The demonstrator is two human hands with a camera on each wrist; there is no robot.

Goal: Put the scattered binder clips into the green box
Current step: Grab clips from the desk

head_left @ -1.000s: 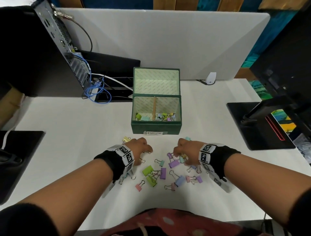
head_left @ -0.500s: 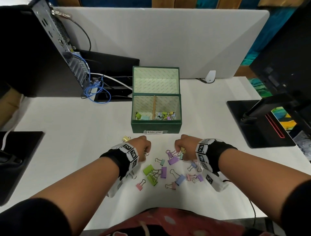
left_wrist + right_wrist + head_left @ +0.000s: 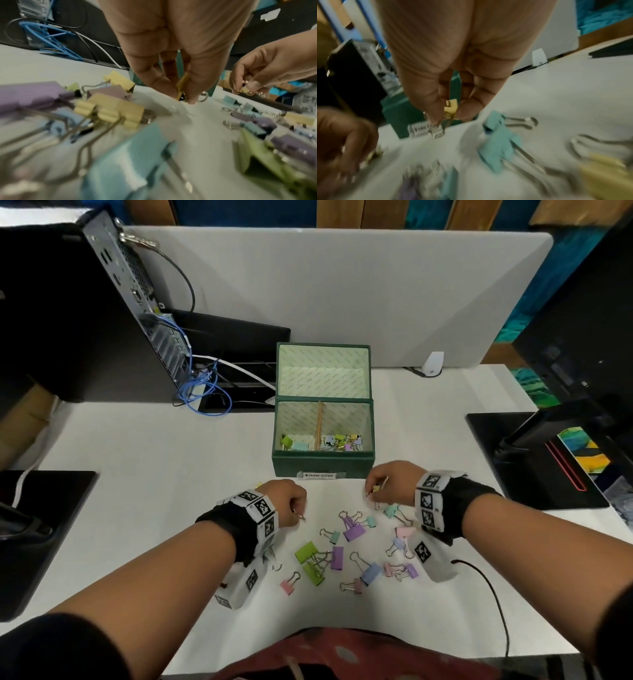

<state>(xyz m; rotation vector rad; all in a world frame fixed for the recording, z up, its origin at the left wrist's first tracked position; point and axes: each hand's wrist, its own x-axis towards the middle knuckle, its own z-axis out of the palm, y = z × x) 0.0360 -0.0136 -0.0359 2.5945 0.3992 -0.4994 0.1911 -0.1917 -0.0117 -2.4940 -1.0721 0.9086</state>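
The green box stands open at mid-table, its lid upright behind, with several coloured clips inside on both sides of a divider. Several pastel binder clips lie scattered on the white table in front of it. My left hand pinches a small yellow clip just above the table, left of the pile. My right hand pinches another small yellow clip, lifted near the box's front right corner.
A computer case with blue cables stands back left. Black monitor bases sit at right and left. A grey partition closes the back. A thin black cable trails from my right wrist.
Both hands have closed on small clips and risen from the pile. The right hand has moved up and right toward the box's front corner; the left moved little.
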